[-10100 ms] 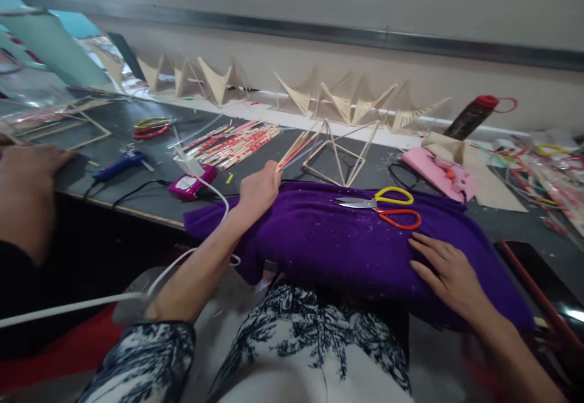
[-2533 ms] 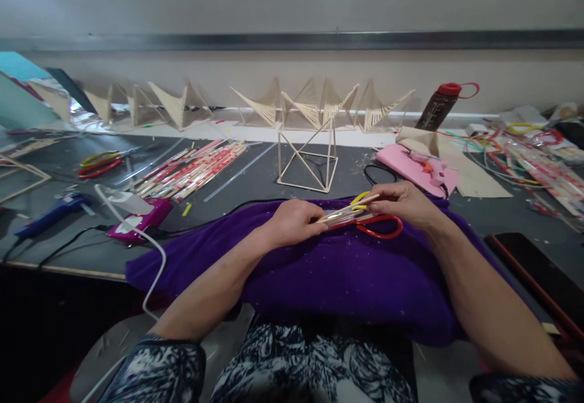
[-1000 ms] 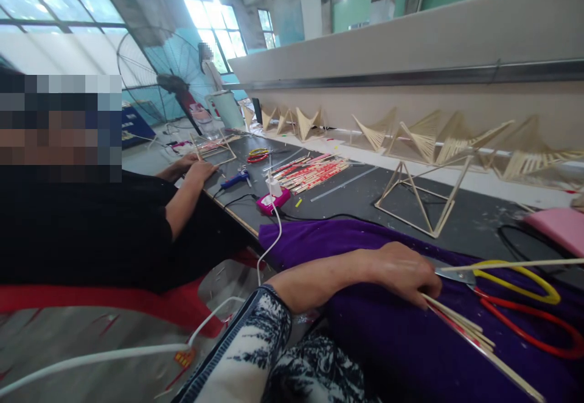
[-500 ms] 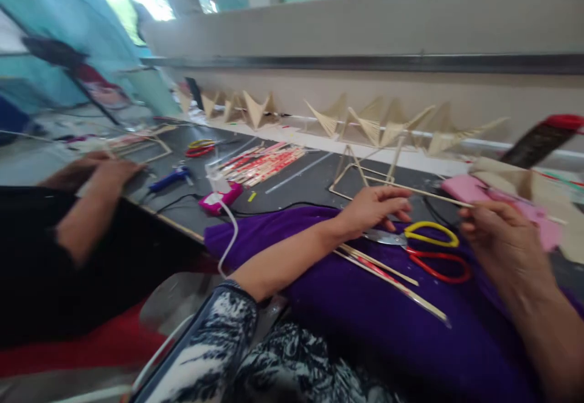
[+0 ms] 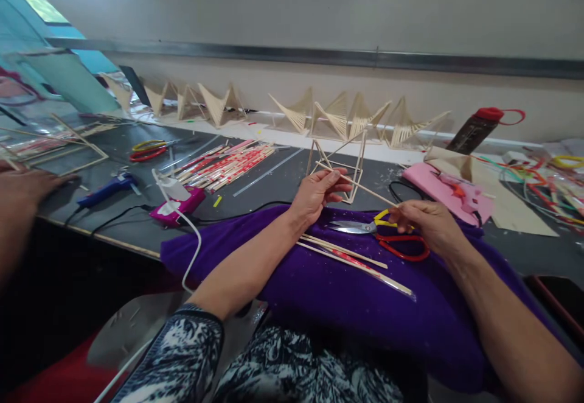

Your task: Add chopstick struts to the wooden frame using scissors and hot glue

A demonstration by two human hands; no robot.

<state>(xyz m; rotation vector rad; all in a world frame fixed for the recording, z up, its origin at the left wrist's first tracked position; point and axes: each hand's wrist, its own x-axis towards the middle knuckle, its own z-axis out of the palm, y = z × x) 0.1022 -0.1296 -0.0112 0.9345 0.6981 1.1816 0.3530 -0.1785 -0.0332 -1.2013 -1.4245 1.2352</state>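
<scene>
"Head view: where's the single stick (image 5: 371,190)?"

"Above the purple cloth (image 5: 356,321), left hand (image 5: 317,193) pinching near its left end, right hand (image 5: 422,220) gripping it farther right."

"What's changed?"

"Loose sticks (image 5: 345,251), clutched by the left hand a second ago, now lie on the cloth, leaving both hands' fingers on one stick. Scissors (image 5: 360,227) lie just beyond them."

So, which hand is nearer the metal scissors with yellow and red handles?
Right. The right hand is at the handle end of the scissors; the left hand is apart, beyond the blades.
</scene>
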